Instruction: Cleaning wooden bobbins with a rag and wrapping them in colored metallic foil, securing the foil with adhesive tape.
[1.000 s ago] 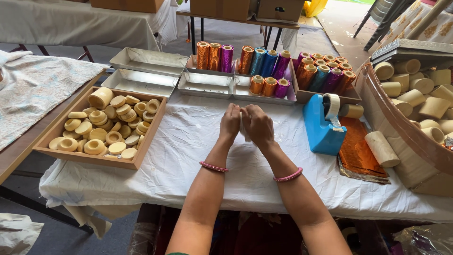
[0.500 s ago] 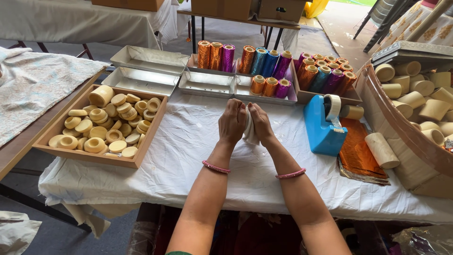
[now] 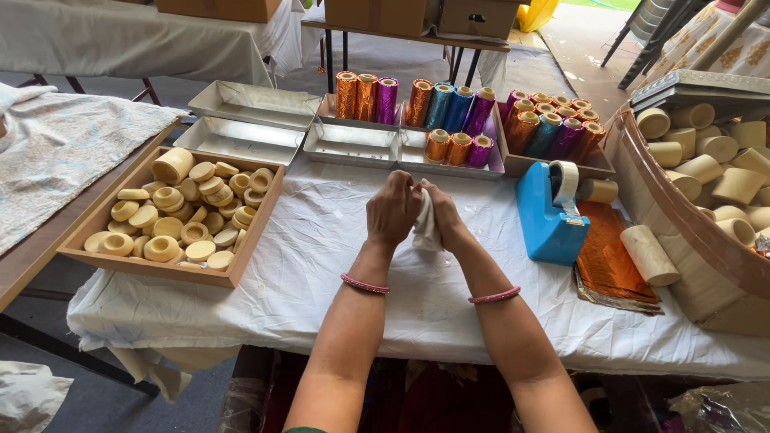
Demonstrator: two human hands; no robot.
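Your left hand (image 3: 393, 210) and right hand (image 3: 446, 216) are pressed together, both clamped on a white cloth (image 3: 425, 228) bunched between them, just above the cloth-covered worktop (image 3: 321, 265). Beside your right hand stands a blue tape dispenser (image 3: 548, 215) (orange foil sheets (image 3: 609, 261) next to it); a wooden tray of cream rings (image 3: 172, 215) sits left.

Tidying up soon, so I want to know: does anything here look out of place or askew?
One cream tube lies loose on the white cloth beside the orange foil sheets, outside the curved bin holding the others. Nothing looks spilled or damaged.
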